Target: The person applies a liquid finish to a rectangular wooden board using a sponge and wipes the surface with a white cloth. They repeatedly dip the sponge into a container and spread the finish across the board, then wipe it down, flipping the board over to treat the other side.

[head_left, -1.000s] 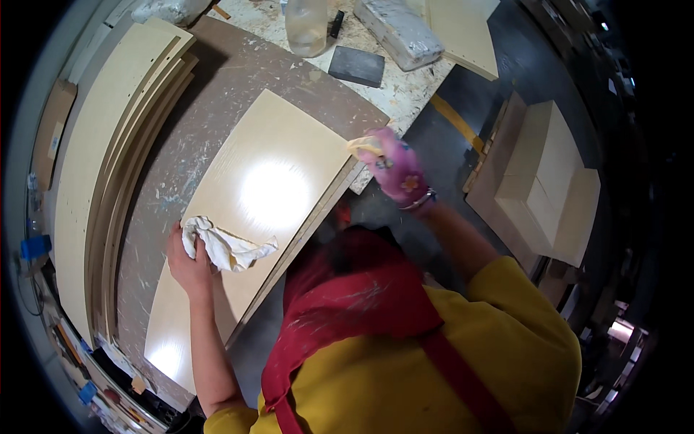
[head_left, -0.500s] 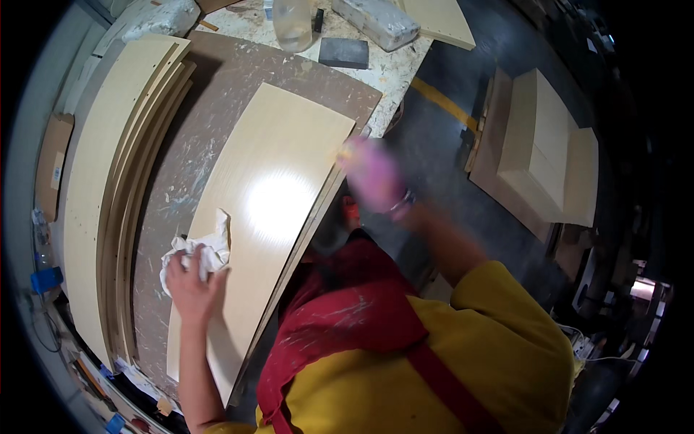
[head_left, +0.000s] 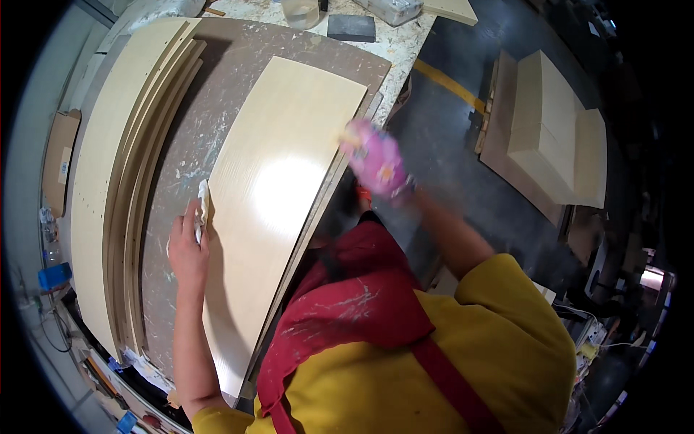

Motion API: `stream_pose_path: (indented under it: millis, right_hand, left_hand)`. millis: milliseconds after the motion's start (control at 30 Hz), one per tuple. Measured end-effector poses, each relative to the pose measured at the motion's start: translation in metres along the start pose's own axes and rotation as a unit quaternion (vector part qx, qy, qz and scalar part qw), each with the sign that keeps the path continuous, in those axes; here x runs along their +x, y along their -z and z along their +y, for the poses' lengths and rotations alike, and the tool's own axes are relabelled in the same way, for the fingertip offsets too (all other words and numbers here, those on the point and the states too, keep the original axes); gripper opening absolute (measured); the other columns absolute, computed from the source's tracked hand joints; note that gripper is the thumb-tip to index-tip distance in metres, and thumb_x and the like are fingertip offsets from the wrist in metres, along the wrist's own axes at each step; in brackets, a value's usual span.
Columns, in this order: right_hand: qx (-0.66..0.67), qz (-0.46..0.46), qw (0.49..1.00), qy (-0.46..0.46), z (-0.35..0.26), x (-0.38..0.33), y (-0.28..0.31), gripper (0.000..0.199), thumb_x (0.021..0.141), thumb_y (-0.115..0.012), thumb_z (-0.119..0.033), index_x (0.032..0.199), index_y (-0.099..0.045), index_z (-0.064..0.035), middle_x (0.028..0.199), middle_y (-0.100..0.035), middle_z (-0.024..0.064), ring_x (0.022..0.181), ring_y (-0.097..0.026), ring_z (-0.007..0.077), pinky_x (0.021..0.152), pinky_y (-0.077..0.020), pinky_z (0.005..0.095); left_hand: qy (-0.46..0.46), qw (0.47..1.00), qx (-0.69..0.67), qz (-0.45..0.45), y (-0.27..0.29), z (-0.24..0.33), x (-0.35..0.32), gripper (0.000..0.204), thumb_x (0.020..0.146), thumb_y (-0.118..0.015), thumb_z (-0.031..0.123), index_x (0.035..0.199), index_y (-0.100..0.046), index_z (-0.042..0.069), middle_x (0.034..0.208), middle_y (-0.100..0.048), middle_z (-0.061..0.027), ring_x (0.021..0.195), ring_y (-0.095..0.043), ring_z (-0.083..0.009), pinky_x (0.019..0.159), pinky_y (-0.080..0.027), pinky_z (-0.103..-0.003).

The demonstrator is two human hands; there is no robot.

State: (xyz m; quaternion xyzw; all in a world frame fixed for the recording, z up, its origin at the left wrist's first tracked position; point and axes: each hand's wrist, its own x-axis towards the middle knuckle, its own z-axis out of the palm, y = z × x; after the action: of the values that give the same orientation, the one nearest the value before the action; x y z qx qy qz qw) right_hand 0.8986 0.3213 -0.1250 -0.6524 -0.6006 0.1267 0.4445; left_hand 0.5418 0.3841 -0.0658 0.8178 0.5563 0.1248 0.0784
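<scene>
A pale wood panel (head_left: 289,116), glossy where light reflects, lies lengthwise in front of me on a worn brown board (head_left: 191,166). My left hand (head_left: 189,246) is closed on a white cloth (head_left: 203,206) along the panel's left edge; part of the cloth is hidden by the fingers. At the panel's right edge, near its far corner, is my right hand (head_left: 377,160) in a pink flowered glove. Its fingers are closed around a small pale yellow piece (head_left: 348,137), too blurred to name.
Several curved wood panels (head_left: 134,145) stand stacked to the left. A grey block (head_left: 351,28), a clear container (head_left: 300,13) and a wrapped package (head_left: 390,9) sit at the far end. Pale panels (head_left: 553,130) rest low on the right, beyond a yellow floor line (head_left: 450,85).
My left hand has drawn the cloth leftward off the panel's face to its left edge, and the cloth looks more bunched. The right hand remains at the right edge. The whole view has shifted slightly.
</scene>
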Motion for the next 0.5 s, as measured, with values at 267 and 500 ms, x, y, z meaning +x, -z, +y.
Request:
stream_pose_path:
  millis: [267, 500]
  right_hand:
    - [0.013, -0.099, 0.983, 0.153, -0.054, -0.051, -0.021, 0.022, 0.084, -0.064, -0.020, 0.105, -0.064, -0.0114, 0.094, -0.061, 0.0108, 0.084, -0.062, 0.0299, 0.074, -0.0523, 0.0381]
    - [0.018, 0.004, 0.994, -0.111, -0.019, 0.018, 0.010, 0.038, 0.089, -0.062, -0.022, 0.120, -0.053, -0.0034, 0.105, -0.064, 0.0225, 0.097, -0.063, 0.0375, 0.083, -0.0519, 0.0409]
  left_hand:
    - [0.003, 0.997, -0.011, -0.072, 0.032, -0.018, -0.019, 0.022, 0.085, -0.063, 0.017, 0.104, -0.062, 0.006, 0.096, -0.059, -0.0146, 0.087, -0.060, -0.0365, 0.074, -0.048, -0.044]
    - [0.109, 0.961, 0.031, -0.253, 0.063, -0.057, -0.098, 0.026, 0.085, -0.065, 0.022, 0.102, -0.060, 0.004, 0.099, -0.061, -0.0181, 0.091, -0.059, -0.0396, 0.075, -0.048, -0.044]
